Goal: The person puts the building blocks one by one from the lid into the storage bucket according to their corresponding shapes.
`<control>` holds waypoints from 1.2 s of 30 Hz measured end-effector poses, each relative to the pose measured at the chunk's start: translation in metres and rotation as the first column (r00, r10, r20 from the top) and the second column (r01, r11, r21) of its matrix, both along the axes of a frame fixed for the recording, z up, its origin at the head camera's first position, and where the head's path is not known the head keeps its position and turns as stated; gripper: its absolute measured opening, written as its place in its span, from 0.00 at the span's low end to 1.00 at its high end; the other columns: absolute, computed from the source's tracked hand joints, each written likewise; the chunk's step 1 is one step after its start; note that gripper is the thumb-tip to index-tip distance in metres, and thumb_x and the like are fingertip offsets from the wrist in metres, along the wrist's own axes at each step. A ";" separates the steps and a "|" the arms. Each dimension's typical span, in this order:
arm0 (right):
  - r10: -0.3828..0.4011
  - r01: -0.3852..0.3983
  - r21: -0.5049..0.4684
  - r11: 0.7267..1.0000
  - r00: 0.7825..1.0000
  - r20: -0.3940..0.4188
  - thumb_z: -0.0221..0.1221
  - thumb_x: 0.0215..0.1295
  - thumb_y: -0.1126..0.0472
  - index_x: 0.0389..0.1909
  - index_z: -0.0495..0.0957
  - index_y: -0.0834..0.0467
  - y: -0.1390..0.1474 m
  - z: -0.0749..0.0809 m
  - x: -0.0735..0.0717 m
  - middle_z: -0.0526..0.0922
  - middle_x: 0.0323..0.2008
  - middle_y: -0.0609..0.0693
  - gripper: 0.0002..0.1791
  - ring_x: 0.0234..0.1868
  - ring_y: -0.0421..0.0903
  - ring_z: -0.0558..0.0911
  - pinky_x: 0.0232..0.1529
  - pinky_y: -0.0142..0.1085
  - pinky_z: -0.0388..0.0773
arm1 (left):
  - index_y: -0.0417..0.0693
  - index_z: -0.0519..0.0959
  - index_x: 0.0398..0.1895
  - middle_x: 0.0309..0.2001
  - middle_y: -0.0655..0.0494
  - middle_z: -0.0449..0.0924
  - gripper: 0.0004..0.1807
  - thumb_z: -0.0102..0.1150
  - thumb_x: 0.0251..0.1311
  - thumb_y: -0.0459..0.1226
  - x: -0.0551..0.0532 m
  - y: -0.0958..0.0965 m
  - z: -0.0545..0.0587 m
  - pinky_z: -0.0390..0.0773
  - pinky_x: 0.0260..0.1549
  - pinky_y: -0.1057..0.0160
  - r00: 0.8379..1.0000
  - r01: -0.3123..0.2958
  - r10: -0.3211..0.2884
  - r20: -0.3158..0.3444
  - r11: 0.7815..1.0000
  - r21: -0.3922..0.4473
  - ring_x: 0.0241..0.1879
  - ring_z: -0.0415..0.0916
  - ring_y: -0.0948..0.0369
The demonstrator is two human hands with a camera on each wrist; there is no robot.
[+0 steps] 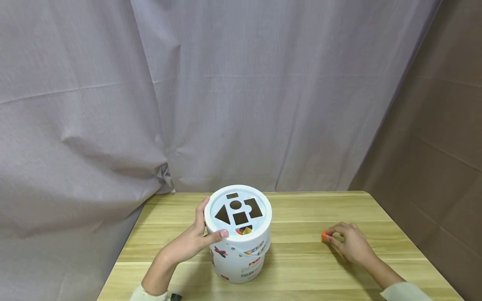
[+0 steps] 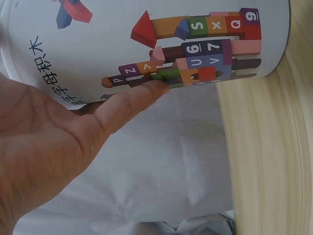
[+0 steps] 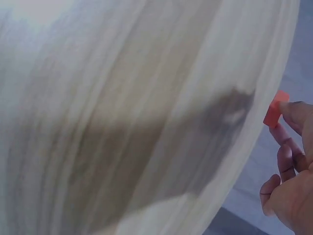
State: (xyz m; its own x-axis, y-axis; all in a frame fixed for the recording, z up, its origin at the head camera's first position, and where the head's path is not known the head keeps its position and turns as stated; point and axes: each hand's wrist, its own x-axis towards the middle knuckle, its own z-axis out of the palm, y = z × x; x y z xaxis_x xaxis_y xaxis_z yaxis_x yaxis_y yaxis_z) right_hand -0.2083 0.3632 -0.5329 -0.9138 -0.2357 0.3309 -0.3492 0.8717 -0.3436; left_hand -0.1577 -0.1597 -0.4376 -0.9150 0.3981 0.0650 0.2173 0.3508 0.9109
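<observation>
A white lidded bucket (image 1: 241, 261) printed with pictures of toy blocks stands upright on the table. Its lid (image 1: 238, 190) has several cut-out holes of different shapes, and coloured pieces show through the front one. At the lid's left rim my left hand (image 1: 193, 240) holds the bucket, thumb over the front rim and fingers along the side; the left wrist view shows a finger (image 2: 134, 100) against the printed wall. Off to the right, my right hand (image 1: 352, 244) pinches a small orange block (image 1: 324, 236) between thumb and fingertips. Fingers partly cover the block, so its full shape is hidden.
The wooden table (image 1: 301, 267) carries the bucket left of its middle. Behind it hangs a grey curtain (image 1: 241, 104), and a brownish cloth (image 1: 433, 167) runs down the right side. The bucket's handle (image 1: 260, 253) droops along its front right.
</observation>
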 end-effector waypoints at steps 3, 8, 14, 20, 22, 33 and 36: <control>0.026 -0.028 -0.017 0.999 0.997 -0.074 0.80 0.61 0.63 0.42 0.92 0.50 -0.005 0.007 -0.001 0.93 0.45 0.47 0.11 0.43 0.50 0.81 0.39 0.35 0.81 | 0.68 0.29 0.89 0.91 0.38 0.36 0.63 0.72 0.73 0.51 -0.002 0.000 0.000 0.46 0.83 0.23 1.000 -0.001 0.001 -0.005 1.000 0.011 0.89 0.42 0.33; 0.083 -0.090 -0.032 0.995 0.982 -0.170 0.81 0.60 0.64 0.44 0.92 0.49 -0.019 0.023 -0.004 0.93 0.45 0.45 0.13 0.41 0.43 0.78 0.39 0.34 0.82 | 0.68 0.30 0.91 0.92 0.39 0.37 0.65 0.74 0.71 0.51 -0.003 -0.001 0.000 0.44 0.82 0.22 1.000 -0.021 0.021 -0.008 0.999 0.029 0.89 0.41 0.35; 0.157 -0.168 -0.029 0.985 0.957 -0.243 0.81 0.59 0.66 0.45 0.92 0.47 -0.043 0.048 -0.005 0.92 0.46 0.43 0.16 0.44 0.42 0.76 0.41 0.36 0.74 | 0.68 0.34 0.92 0.91 0.41 0.44 0.65 0.76 0.69 0.53 -0.003 -0.001 0.003 0.47 0.83 0.23 0.998 -0.055 0.055 -0.023 0.998 0.011 0.89 0.46 0.37; 0.265 -0.293 -0.028 0.956 0.898 -0.351 0.82 0.54 0.71 0.45 0.92 0.49 -0.071 0.077 -0.004 0.92 0.46 0.44 0.20 0.47 0.44 0.79 0.45 0.37 0.73 | 0.67 0.37 0.93 0.92 0.43 0.43 0.66 0.77 0.66 0.56 -0.002 -0.001 0.009 0.54 0.82 0.25 0.994 -0.092 0.088 -0.065 0.994 -0.052 0.89 0.48 0.38; 0.294 -0.329 -0.032 0.944 0.881 -0.371 0.82 0.53 0.71 0.45 0.92 0.49 -0.079 0.087 -0.003 0.93 0.47 0.44 0.20 0.48 0.43 0.79 0.47 0.36 0.73 | 0.66 0.38 0.93 0.92 0.44 0.41 0.66 0.77 0.66 0.57 -0.002 -0.001 0.011 0.54 0.82 0.26 0.993 -0.099 0.094 -0.075 0.993 -0.062 0.89 0.46 0.39; 0.394 -0.470 -0.096 0.877 0.820 -0.416 0.80 0.54 0.73 0.48 0.93 0.51 -0.122 0.137 -0.001 0.93 0.49 0.45 0.22 0.48 0.42 0.79 0.50 0.31 0.69 | 0.64 0.38 0.93 0.93 0.45 0.37 0.66 0.77 0.66 0.56 -0.003 0.003 0.013 0.60 0.81 0.30 0.994 -0.085 0.082 -0.075 0.996 -0.037 0.90 0.43 0.41; 0.432 -0.513 -0.100 0.853 0.799 -0.417 0.80 0.56 0.73 0.49 0.92 0.50 -0.131 0.145 -0.001 0.92 0.49 0.45 0.22 0.48 0.41 0.78 0.49 0.32 0.70 | 0.65 0.38 0.93 0.93 0.46 0.37 0.65 0.77 0.67 0.56 -0.004 0.004 0.013 0.61 0.81 0.30 0.995 -0.075 0.074 -0.066 0.997 -0.019 0.90 0.42 0.41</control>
State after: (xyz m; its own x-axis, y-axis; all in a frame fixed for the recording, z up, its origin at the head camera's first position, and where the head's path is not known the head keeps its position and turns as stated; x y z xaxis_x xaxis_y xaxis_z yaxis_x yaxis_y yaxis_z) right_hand -0.2095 0.2321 -0.3884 -0.5063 -0.4988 0.7035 -0.8338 0.4913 -0.2517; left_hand -0.1619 -0.1558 -0.4243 -0.9363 0.3311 0.1174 0.2483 0.3873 0.8879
